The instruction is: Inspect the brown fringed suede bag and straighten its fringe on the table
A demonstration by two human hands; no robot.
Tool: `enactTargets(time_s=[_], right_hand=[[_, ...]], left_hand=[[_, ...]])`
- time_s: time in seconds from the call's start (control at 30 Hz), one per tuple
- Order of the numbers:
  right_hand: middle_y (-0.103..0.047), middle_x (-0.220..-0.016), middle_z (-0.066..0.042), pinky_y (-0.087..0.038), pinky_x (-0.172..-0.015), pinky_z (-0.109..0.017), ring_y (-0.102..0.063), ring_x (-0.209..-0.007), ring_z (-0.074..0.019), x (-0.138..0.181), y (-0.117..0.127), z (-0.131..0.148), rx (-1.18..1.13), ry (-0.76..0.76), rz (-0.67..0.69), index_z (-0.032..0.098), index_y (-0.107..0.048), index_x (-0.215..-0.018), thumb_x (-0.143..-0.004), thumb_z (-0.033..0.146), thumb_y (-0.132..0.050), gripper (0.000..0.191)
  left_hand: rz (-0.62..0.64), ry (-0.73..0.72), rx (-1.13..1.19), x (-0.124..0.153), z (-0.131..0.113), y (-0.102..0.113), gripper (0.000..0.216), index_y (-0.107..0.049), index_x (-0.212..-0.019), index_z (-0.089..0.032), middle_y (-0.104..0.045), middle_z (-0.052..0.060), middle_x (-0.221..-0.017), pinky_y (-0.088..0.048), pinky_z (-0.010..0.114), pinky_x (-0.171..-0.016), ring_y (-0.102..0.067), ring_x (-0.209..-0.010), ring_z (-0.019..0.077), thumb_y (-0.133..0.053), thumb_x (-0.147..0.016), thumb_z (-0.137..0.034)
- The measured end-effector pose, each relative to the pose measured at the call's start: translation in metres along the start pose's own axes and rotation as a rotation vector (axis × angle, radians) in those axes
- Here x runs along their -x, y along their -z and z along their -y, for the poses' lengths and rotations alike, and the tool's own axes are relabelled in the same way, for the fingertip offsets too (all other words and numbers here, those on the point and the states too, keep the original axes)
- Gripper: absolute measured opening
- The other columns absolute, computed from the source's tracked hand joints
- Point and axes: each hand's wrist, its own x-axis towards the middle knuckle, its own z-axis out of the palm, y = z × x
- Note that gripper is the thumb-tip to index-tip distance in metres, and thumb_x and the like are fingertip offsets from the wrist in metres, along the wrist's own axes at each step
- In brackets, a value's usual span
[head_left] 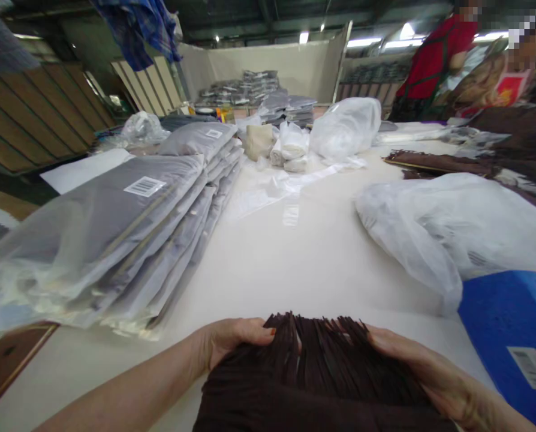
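Note:
A dark brown pleated garment (pixel 322 366) lies on the white table (pixel 290 264) at the near edge. My left hand (pixel 232 342) grips its left side with the fingers curled over the pleats. My right hand (pixel 421 372) presses on its right side, fingers laid along the fabric. Both hands hold the same folded piece.
A stack of grey garments in clear bags (pixel 128 228) sits at the left. A crumpled white plastic bag (pixel 452 234) and a blue bin (pixel 511 330) are at the right. More bags (pixel 344 126) and brown fabric (pixel 439 162) lie farther back, near two people (pixel 434 60).

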Motion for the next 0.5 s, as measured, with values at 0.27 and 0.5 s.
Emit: enactTargets(time_s=[0.27,0.5], right_hand=[[-0.056,-0.122,-0.01,-0.027,-0.106,-0.043,-0.048,-0.117,-0.0273,-0.012,-0.008,0.008,0.148,0.004,-0.02,0.017,-0.053,-0.123,-0.076,0.033,-0.063,0.05],[-0.055,-0.125,-0.004,-0.037,-0.101,-0.037,-0.046,-0.119,-0.0261,0.021,-0.057,-0.007,1.078,0.134,0.047,0.033,-0.055,-0.121,-0.081,0.037,-0.061,0.041]], left_hand=[[0.053,-0.035,-0.104,-0.016,-0.009,-0.016,0.053,-0.059,-0.111,-0.007,-0.066,0.014,-0.097,-0.045,0.035,-0.088,-0.061,-0.096,0.0264,-0.073,-0.065,-0.029],[-0.048,-0.035,-1.104,0.021,-0.003,-0.077,0.058,-0.039,-0.134,-0.02,-0.052,0.008,-0.13,-0.033,0.039,-0.104,-0.047,-0.119,0.0271,-0.058,-0.079,-0.017]])
